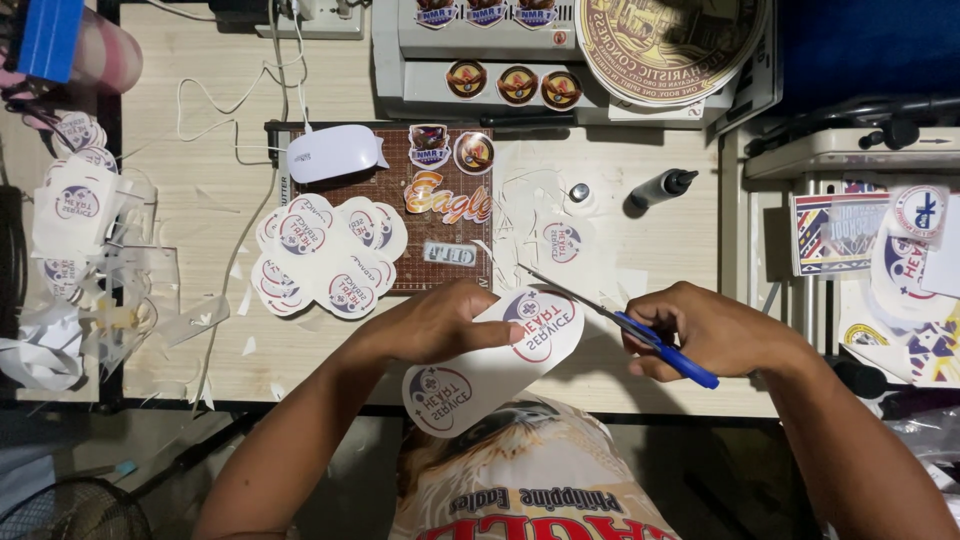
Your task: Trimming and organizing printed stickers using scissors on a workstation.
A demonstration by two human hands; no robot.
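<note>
Left hand (435,325): fingers curled closed over a white sticker sheet (492,362) bearing two round printed emblems, held above the table's near edge. Right hand (705,330): fingers clenched through blue-handled scissors (620,322), blades parted, tips just beside the sheet's upper edge. Pile of cut round stickers (325,255) lies left on the wooden table (200,200)

A pale wooden tabletop (210,190) under even overhead light, strewn with paper trimmings, a brown cutting mat (400,200) and white cables (215,130). A grey machine (480,70) stands at its far edge; a dark floor (120,450) shows below, a side stand (850,150) at right.
</note>
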